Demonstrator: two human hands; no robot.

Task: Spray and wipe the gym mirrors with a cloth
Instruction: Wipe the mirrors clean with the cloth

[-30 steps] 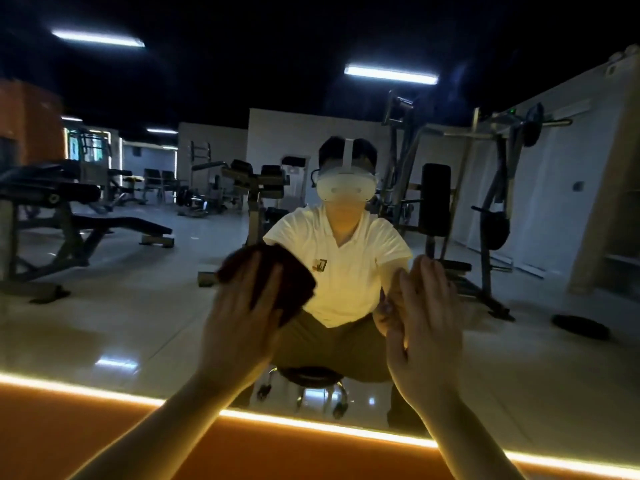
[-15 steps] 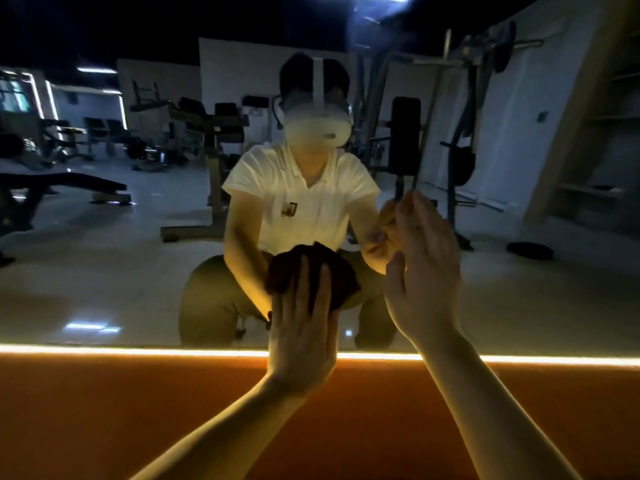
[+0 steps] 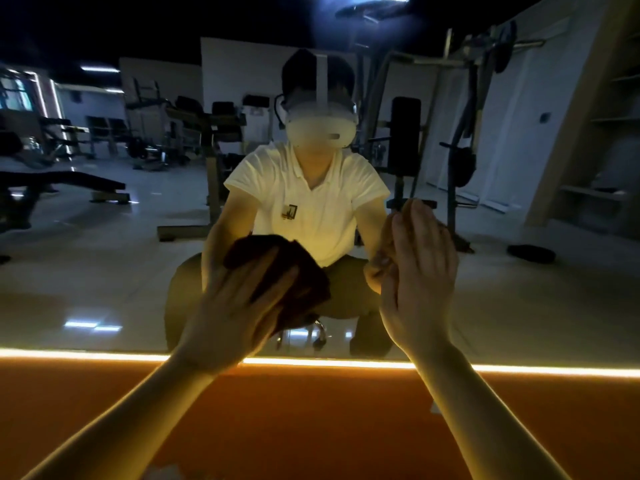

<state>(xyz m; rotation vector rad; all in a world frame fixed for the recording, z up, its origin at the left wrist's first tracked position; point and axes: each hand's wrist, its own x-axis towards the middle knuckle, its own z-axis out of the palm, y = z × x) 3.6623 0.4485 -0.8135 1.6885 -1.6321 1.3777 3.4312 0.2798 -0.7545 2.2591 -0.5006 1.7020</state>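
While our left hand point(image 3: 239, 306) presses the dark cloth point(image 3: 298, 268) flat on the mirror point(image 3: 104, 254) under straight, spread fingers, our right hand point(image 3: 419, 278) rests just beside it, fingers straight, holding nothing. We judge this the wiping step; next comes a firm sweep outward.

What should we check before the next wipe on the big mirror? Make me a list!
1. Cloth under left hand, flat fingers pressing it on the mirror: ok.
2. Right hand open, holding nothing: ok.
3. Spray bottle within sight: not ok, none shows.
4. Mirror wet with spray: cannot tell.
5. Streaks left on the mirror: cannot tell, the room is dim.
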